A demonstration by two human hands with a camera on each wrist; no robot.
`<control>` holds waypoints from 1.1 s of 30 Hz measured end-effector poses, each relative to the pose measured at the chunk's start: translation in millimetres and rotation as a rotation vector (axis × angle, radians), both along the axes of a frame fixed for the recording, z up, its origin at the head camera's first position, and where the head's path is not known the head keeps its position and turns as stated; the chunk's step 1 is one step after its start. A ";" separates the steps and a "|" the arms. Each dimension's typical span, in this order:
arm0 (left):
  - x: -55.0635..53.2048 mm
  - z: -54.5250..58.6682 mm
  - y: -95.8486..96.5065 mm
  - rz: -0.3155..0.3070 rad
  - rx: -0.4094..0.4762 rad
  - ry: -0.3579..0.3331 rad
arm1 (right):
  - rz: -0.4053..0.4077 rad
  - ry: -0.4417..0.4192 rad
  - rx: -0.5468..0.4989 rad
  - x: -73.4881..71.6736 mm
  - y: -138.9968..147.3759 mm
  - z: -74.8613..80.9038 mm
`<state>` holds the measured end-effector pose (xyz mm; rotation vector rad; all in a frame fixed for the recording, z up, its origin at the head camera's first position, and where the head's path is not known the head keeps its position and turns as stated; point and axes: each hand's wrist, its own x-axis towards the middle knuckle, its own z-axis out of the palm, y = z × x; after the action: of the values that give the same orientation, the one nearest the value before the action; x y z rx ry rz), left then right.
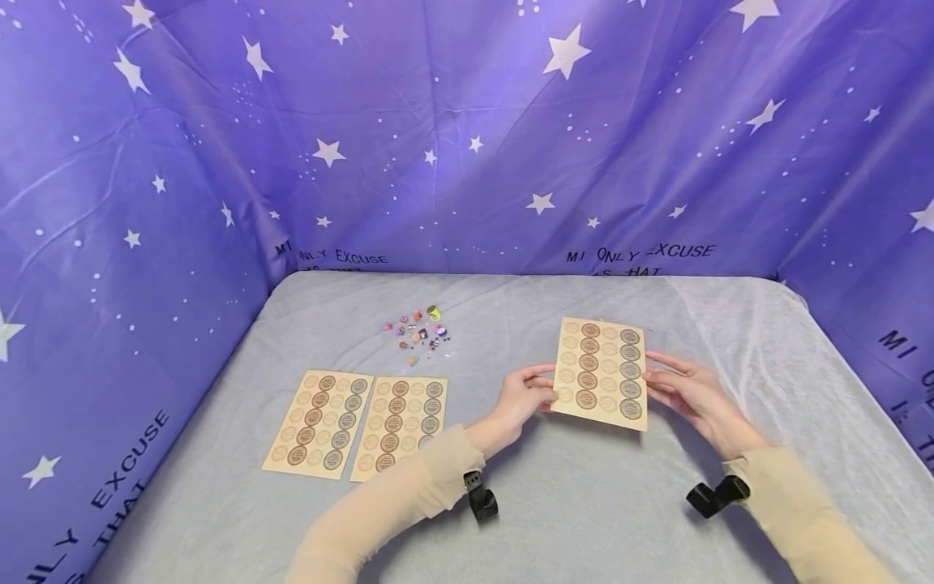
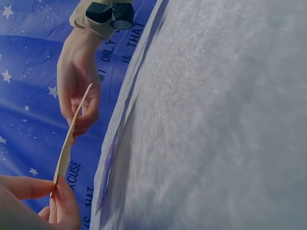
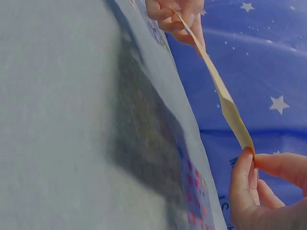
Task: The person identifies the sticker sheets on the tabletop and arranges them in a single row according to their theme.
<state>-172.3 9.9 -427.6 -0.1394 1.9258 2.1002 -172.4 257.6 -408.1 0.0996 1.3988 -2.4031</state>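
A tan sheet of round stickers (image 1: 601,373) is held up above the table, printed with columns of brown, grey and pale circles. My left hand (image 1: 520,401) pinches its left edge between thumb and fingers. On the opposite edge, my right hand (image 3: 261,189) pinches the sheet the same way. Both wrist views show the sheet (image 2: 64,153) edge-on and slightly bowed, with its shadow cast on the cloth in the right wrist view. Two similar sticker sheets, one at far left (image 1: 316,426) and one beside it (image 1: 400,414), lie flat; my left forearm covers part of the nearer one.
A scatter of small colourful trinkets (image 1: 419,334) lies at the back, left of centre. Pink-dotted items (image 3: 194,191) show beyond the shadow in the right wrist view. Grey cloth (image 1: 569,503) covers the table, and purple star-print curtains (image 1: 452,162) enclose it.
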 end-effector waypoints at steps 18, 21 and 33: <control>15.6 -6.6 -38.5 0.038 0.036 -0.001 | 0.025 0.013 0.109 7.6 -35.0 -5.8; 18.0 -6.3 -42.7 0.038 0.028 -0.002 | 0.022 0.023 0.125 8.5 -39.0 -7.1; 29.6 10.6 -60.2 0.026 0.001 -0.009 | 0.033 0.025 0.201 11.8 -56.2 -9.1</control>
<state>-142.6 -50.2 -417.0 -0.1744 1.9274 2.1138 -160.5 201.4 -417.2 0.0969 1.6368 -2.2393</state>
